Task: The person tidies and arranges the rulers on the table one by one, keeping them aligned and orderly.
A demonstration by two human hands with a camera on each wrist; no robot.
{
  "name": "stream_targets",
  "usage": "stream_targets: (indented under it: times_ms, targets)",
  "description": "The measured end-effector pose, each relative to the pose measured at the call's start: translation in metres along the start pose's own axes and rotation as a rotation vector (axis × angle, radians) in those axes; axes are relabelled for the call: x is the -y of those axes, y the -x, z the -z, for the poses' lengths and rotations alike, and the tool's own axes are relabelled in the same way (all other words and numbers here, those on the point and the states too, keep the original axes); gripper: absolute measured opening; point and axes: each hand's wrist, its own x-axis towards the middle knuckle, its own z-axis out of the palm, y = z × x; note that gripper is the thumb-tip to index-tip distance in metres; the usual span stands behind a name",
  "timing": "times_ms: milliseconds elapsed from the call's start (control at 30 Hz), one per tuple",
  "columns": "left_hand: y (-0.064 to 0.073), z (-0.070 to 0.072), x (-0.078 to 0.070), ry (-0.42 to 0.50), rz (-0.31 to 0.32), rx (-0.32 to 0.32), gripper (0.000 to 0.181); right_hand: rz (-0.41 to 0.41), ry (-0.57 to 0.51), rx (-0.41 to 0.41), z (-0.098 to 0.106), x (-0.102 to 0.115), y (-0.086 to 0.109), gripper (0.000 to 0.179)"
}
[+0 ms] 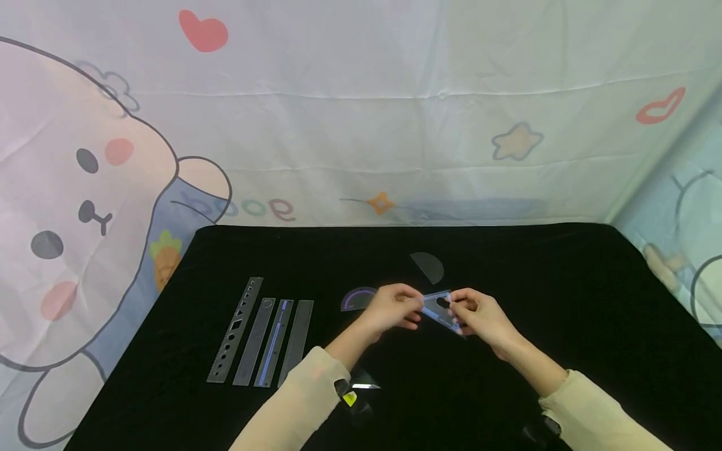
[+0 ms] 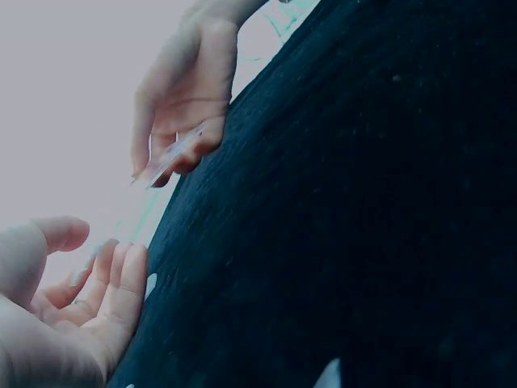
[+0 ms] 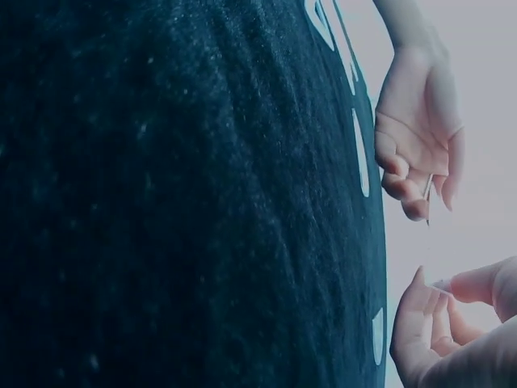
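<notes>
A small clear set square with blue-purple edges point(image 1: 436, 312) is held up above the black table, with a round hole in it. My left hand point(image 1: 392, 307) pinches its left corner between thumb and fingers. On the opposite side my right hand point(image 1: 479, 316) grips the right edge with thumb and fingertips. In the right wrist view the set square shows only as a thin edge between the right hand's point(image 3: 452, 339) thumb and fingers. A purple-marked protractor point(image 1: 355, 303) lies beside the left hand, partly covered by it. Beyond both hands lies a clear half-round protractor point(image 1: 431, 267).
Several straight rulers lie side by side at the left, among them a stencil ruler with holes point(image 1: 234, 335) and a blue-striped ruler point(image 1: 274, 344). Near the left sleeve are a clear pointed piece point(image 1: 365, 381) and a yellow tag point(image 1: 350, 398). A printed curtain point(image 1: 361, 138) hangs behind the table.
</notes>
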Motion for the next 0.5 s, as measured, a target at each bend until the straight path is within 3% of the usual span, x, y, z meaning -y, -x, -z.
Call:
stream_targets:
  times_ms: [500]
  targets:
    - [0.006, 0.013, -0.008, -0.365, -0.114, 0.183, 0.009, 0.14, 0.25, 0.137, -0.001, 0.0, 0.003, 0.02]
